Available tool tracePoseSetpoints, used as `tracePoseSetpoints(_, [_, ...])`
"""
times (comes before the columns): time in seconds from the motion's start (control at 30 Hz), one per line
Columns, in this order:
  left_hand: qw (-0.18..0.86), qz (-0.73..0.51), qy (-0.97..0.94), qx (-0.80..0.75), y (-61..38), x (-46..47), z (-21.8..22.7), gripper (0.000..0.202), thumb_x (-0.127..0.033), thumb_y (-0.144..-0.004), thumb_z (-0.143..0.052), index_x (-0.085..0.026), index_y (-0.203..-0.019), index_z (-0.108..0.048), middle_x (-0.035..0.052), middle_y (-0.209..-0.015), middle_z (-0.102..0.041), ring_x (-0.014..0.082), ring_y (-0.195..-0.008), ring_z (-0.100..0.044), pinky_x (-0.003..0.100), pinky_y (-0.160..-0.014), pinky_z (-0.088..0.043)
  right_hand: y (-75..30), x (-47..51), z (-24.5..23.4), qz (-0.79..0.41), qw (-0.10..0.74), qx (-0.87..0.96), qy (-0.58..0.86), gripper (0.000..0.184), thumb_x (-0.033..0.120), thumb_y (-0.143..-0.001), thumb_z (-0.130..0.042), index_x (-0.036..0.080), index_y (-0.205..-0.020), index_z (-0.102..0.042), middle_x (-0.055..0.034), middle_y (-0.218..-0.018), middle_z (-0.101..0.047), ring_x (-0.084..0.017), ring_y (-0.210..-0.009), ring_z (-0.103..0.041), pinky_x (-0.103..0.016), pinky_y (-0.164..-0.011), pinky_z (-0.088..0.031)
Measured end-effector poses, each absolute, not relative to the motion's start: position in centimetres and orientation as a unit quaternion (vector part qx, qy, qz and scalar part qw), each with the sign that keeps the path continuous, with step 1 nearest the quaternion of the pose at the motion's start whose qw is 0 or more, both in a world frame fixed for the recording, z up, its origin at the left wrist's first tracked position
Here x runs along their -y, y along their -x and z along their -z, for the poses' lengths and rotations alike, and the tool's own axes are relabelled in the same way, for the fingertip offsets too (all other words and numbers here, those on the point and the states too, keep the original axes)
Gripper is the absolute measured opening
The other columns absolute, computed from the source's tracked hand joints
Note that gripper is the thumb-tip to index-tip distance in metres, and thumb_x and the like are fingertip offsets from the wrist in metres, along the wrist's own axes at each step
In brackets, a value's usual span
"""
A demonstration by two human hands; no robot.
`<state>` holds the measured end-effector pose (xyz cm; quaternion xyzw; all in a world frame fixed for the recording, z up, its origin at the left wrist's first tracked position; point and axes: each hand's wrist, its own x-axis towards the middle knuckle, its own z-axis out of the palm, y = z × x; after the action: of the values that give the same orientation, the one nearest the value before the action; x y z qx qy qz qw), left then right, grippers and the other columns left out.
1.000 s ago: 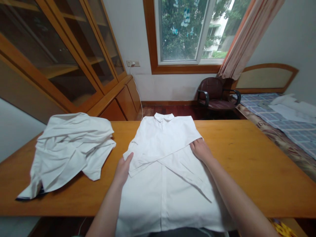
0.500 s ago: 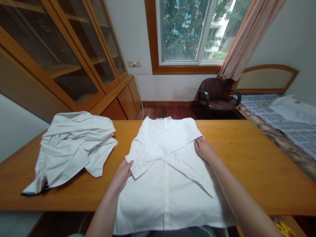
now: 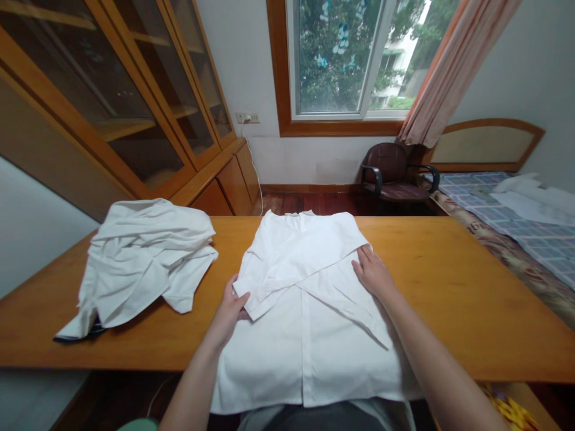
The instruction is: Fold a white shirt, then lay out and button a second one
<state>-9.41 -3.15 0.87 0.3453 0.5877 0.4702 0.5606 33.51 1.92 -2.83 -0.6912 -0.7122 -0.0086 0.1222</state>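
Note:
A white shirt [image 3: 305, 317] lies face down on the wooden table [image 3: 449, 287], its two sleeves crossed over the back and its hem hanging over the near edge. My left hand [image 3: 231, 308] rests on the shirt's left side, fingers curled at the folded sleeve end. Flat on the right side of the shirt lies my right hand [image 3: 372, 272], fingers stretched toward the sleeve fold.
A crumpled pile of white garments [image 3: 144, 263] lies on the table's left part. Wooden glass-door cabinets [image 3: 135, 108] stand left. A dark armchair [image 3: 395, 173] sits under the window, and a bed [image 3: 516, 221] runs along the right.
The shirt has slid toward me, its collar now hidden at the far edge. Both hands have stayed at the shirt's sides, and the left hand's fingers have curled at the sleeve end.

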Motion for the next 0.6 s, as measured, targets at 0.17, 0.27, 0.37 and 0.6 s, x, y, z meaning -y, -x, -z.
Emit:
tracePoseSetpoints(0.17, [0.563,-0.462,-0.357,-0.585,9.0,3.5,-1.3,0.099,-0.022,-0.074,-0.072,-0.028,-0.156,-0.016,0.0134,-0.118,-0.069,0.0190,-0.076,-0.070,0.028,-0.060,-0.058,-33.3,-1.9,1.2,0.005,0.130,0.702,0.700,0.048,0.032,-0.098,-0.040,0.008,-0.137,-0.054,-0.0194,-0.146,-0.051,-0.030,-0.136,-0.043,-0.044,-0.114,-0.032])
tracePoseSetpoints(0.27, [0.519,-0.478,-0.371,-0.604,9.2,3.5,-1.1,0.101,-0.016,-0.074,-0.070,-0.027,-0.157,-0.013,0.0140,-0.116,-0.071,0.0187,-0.079,-0.071,0.028,-0.064,-0.058,-31.5,-1.0,-0.1,0.010,0.162,0.685,0.710,0.034,0.025,-0.096,-0.042,0.012,-0.115,-0.067,-0.0170,-0.123,-0.066,-0.029,-0.117,-0.056,-0.040,-0.106,-0.040])
tracePoseSetpoints(0.37, [0.498,-0.492,-0.378,-0.606,9.4,3.6,-0.7,0.097,-0.017,-0.074,-0.069,-0.026,-0.156,-0.017,0.0144,-0.119,-0.070,0.0200,-0.084,-0.072,0.028,-0.067,-0.058,-28.1,0.4,-1.0,0.007,0.216,0.712,0.668,0.026,0.025,-0.096,-0.046,0.015,-0.105,-0.068,-0.0151,-0.109,-0.067,-0.029,-0.108,-0.056,-0.040,-0.100,-0.043])
tracePoseSetpoints(0.6, [0.557,-0.557,-0.303,-0.537,8.1,4.1,-1.1,0.073,-0.022,-0.073,-0.071,-0.027,-0.139,-0.041,0.0076,-0.110,-0.071,0.0191,-0.091,-0.070,0.028,-0.075,-0.057,-18.1,2.3,-1.1,-0.066,0.248,0.862,0.437,0.065,0.037,-0.083,-0.075,0.021,-0.140,-0.049,-0.0141,-0.139,-0.054,-0.031,-0.122,-0.050,-0.048,-0.101,-0.046])
